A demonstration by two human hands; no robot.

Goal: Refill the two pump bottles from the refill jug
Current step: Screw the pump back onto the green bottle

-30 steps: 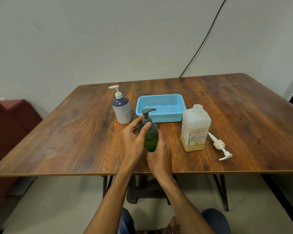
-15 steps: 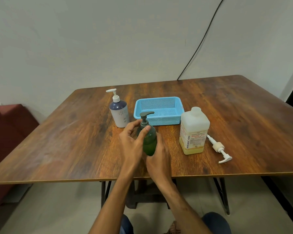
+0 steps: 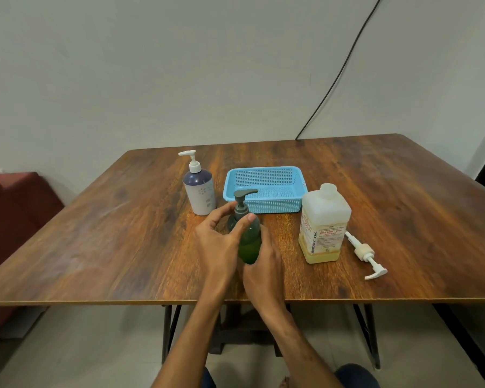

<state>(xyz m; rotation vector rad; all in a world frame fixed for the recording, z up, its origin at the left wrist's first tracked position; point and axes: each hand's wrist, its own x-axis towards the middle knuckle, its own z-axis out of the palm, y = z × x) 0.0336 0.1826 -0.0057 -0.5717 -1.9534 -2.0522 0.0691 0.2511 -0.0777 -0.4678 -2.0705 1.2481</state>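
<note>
Head: green bottle (image 3: pixel 250 245) between hands (image 3: pixel 218 242)

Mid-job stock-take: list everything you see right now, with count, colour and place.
green pump bottle: 1, dark green, grey-green pump, front centre of table, held by both hands
white pump bottle: 1, white body, navy shoulder, white pump, standing left of basket
basket: 1, light blue mesh, table centre
refill jug: 1, translucent white, yellowish liquid low inside, right of green pump bottle
loose pump: 1, white, lying right of refill jug
table: 1, brown wood
cable: 1, black, on back wall
seat: 1, dark red, far left
left hand: 1, fingers around green pump bottle's collar
right hand: 1, gripping its body
</note>
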